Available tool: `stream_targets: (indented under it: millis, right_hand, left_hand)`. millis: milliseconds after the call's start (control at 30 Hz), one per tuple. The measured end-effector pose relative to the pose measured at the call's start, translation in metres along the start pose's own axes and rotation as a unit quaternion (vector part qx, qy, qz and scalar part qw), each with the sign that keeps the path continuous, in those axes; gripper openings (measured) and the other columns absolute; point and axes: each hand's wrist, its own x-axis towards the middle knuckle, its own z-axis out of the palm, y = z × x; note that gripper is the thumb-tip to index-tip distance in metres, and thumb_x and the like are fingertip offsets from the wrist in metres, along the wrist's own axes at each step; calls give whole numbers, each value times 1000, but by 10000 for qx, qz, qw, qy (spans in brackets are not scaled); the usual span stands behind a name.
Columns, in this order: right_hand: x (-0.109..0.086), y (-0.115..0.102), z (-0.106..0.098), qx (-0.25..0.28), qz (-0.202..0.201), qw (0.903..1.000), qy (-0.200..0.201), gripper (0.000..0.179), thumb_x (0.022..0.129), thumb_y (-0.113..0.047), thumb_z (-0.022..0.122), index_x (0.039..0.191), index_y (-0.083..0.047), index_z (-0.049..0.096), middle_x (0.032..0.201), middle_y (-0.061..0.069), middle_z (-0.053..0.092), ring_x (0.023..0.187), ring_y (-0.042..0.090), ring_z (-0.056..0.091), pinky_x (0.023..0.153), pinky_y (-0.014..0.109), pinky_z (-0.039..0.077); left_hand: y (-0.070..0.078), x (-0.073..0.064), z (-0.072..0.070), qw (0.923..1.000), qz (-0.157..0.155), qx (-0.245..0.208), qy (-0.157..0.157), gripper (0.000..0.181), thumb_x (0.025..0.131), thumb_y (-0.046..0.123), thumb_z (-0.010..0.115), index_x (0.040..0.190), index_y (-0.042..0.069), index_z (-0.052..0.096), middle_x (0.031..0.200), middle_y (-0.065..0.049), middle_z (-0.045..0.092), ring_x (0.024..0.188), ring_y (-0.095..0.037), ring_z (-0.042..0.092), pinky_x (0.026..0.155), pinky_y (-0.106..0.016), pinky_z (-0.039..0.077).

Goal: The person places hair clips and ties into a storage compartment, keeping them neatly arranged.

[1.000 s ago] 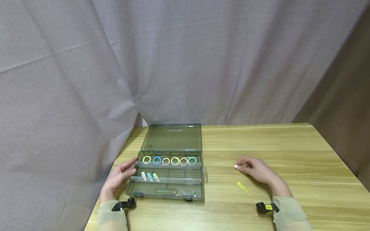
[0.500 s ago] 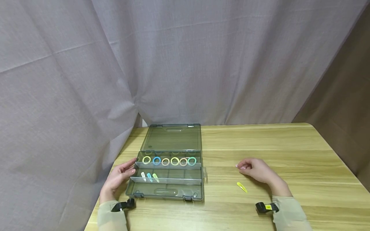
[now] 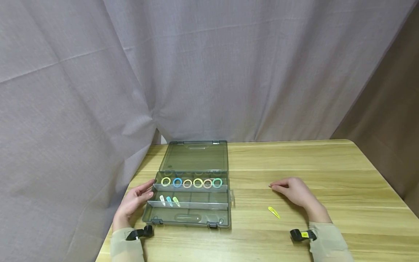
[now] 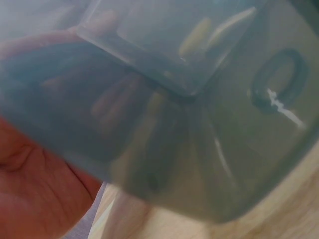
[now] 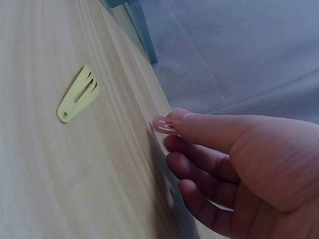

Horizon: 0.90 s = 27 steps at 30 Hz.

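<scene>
My right hand [image 3: 296,193] pinches a small pink snap hair clip [image 5: 162,124] between thumb and forefinger, just over the table. Its other fingers are loosely curled, and part of the clip is hidden by the thumb. A yellow snap hair clip [image 3: 274,212] lies on the table nearer to me. My left hand [image 3: 132,203] rests against the left side of the open, see-through grey organizer box [image 3: 188,222], thumb and fingers spread apart. In the box's middle row lie a white clip [image 3: 162,199], a blue clip [image 3: 169,201] and a light green clip [image 3: 176,202].
Several colored ring hair ties, among them a blue one [image 3: 177,182], line the box's back row. The box's lid [image 3: 196,156] lies folded back behind it. A grey curtain [image 3: 209,72] hangs along the wooden table's [image 3: 294,156] back edge.
The right hand has turned the pink clip in its fingertips, so from the head view only a thin edge shows. The left hand and box have stayed in place.
</scene>
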Motion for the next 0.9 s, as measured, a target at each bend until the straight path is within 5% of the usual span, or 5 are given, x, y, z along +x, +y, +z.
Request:
stream_targets:
  millis: [333, 900]
  right_hand:
    - [0, 0, -2, -71, 102, 9998, 175, 16, 99, -24, 80, 106, -11, 85, 106, 9, 81, 108, 38, 73, 97, 60, 56]
    - [-1, -1, -2, -119, 156, 9998, -61, 17, 98, -37, 80, 100, -21, 85, 102, -2, 80, 104, 27, 72, 96, 55, 56]
  left_hand:
    - [5, 0, 0, 10000, 9, 86, -9, 60, 103, 0, 65, 156, -13, 41, 162, -30, 39, 147, -48, 37, 104, -16, 45]
    - [1, 0, 0, 10000, -52, 24, 15, 61, 103, 0, 66, 156, -14, 40, 161, -30, 39, 144, -38, 44, 104, -16, 46]
